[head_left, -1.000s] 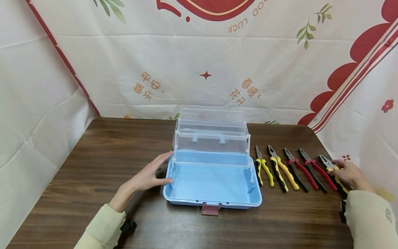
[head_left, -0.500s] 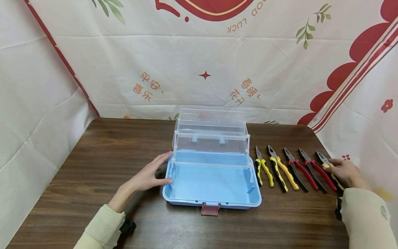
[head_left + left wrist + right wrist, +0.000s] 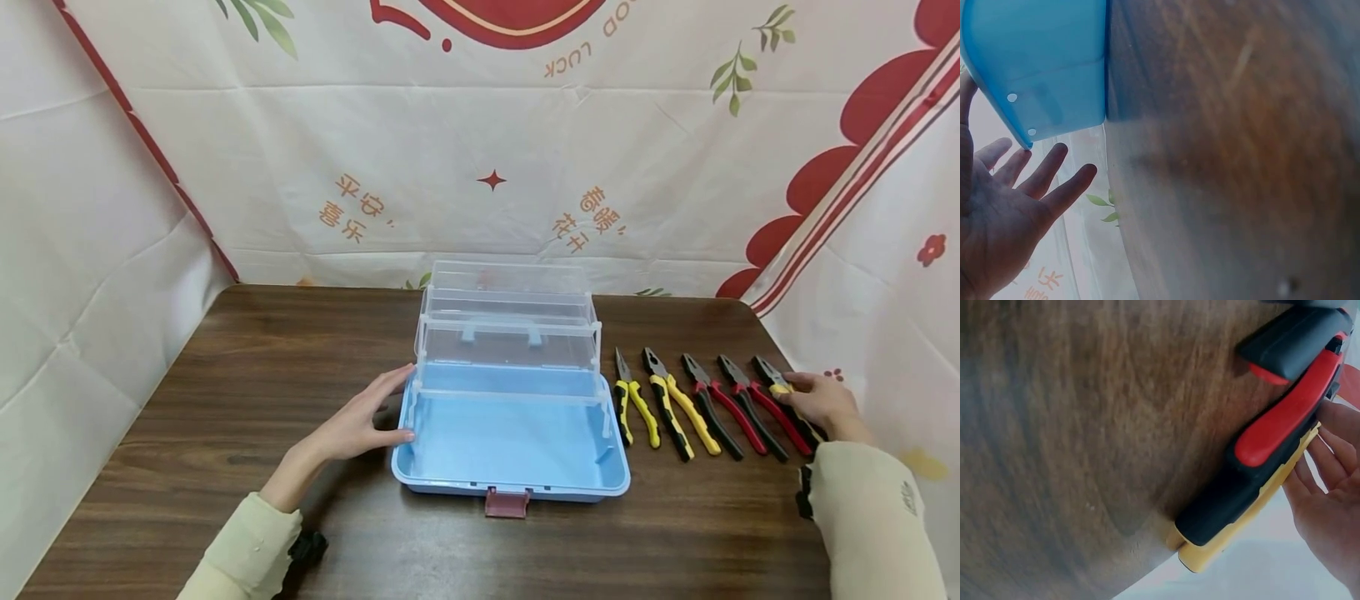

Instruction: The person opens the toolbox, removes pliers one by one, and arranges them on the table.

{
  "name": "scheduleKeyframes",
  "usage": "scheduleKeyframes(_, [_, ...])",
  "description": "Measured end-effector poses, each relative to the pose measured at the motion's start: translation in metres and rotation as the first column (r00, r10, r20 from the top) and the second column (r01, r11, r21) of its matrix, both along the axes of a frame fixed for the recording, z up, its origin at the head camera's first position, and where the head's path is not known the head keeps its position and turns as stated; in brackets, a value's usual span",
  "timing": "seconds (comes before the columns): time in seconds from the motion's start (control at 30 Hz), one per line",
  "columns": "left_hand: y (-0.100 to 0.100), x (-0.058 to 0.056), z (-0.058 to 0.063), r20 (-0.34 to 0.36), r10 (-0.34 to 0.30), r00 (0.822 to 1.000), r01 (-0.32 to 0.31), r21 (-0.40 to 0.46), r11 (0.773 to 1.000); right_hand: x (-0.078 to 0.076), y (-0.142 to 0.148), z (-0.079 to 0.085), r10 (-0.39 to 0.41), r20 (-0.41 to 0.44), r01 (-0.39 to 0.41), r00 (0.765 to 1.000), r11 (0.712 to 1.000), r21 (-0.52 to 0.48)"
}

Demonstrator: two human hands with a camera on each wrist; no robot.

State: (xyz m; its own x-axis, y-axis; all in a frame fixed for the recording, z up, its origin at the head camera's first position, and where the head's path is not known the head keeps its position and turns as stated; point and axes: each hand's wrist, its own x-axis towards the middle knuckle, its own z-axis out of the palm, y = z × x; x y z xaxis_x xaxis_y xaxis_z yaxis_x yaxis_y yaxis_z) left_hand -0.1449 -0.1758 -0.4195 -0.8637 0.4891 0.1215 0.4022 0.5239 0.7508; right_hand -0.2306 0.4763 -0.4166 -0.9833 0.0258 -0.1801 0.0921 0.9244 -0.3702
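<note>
At the middle of the table lies an open light-blue toolbox (image 3: pixel 510 442) with clear trays (image 3: pixel 510 325) raised at its back. My left hand (image 3: pixel 360 421) rests at its left rim, fingers straight and spread, as the left wrist view also shows beside the blue wall (image 3: pixel 1041 75). At the far right my right hand (image 3: pixel 823 404) holds yellow-and-black pliers (image 3: pixel 771 375) near the pivot. Their handle (image 3: pixel 1241 525) lies close beside the red-and-black pliers (image 3: pixel 765 408); the hand hides part of them.
Left of these are another red-and-black pair of pliers (image 3: pixel 723 408), yellow-and-black pliers (image 3: pixel 678 408) and long-nose pliers (image 3: pixel 636 400), in a row right of the toolbox. A red-brown latch (image 3: pixel 507 503) hangs off the toolbox front. A printed cloth (image 3: pixel 420 150) hangs behind the table (image 3: pixel 247 367).
My right hand has moved left with the yellow-and-black pliers, bringing them close against the red-and-black pair. My left hand stays at the toolbox rim.
</note>
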Motion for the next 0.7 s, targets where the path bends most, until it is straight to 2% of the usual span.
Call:
scheduleKeyframes(0.13, [0.000, 0.000, 0.000, -0.007, -0.006, 1.000, 0.007, 0.009, 1.000, 0.000, -0.003, -0.001, -0.004, -0.026, 0.004, 1.000, 1.000, 0.005])
scheduleKeyframes(0.47, [-0.001, -0.001, 0.000, -0.006, -0.009, 1.000, 0.009, -0.002, 1.000, -0.002, -0.006, -0.001, -0.018, -0.025, 0.018, 1.000, 1.000, 0.001])
scheduleKeyframes(0.57, [-0.002, 0.000, -0.001, -0.011, -0.008, 1.000, 0.008, -0.005, 1.000, -0.003, -0.009, 0.000, -0.006, -0.051, 0.006, 0.999, 1.000, 0.004])
scheduleKeyframes(0.7, [-0.003, 0.000, -0.001, -0.018, -0.004, 1.000, 0.004, -0.015, 1.000, -0.004, -0.021, 0.004, 0.023, -0.134, -0.021, 0.991, 1.000, 0.018])
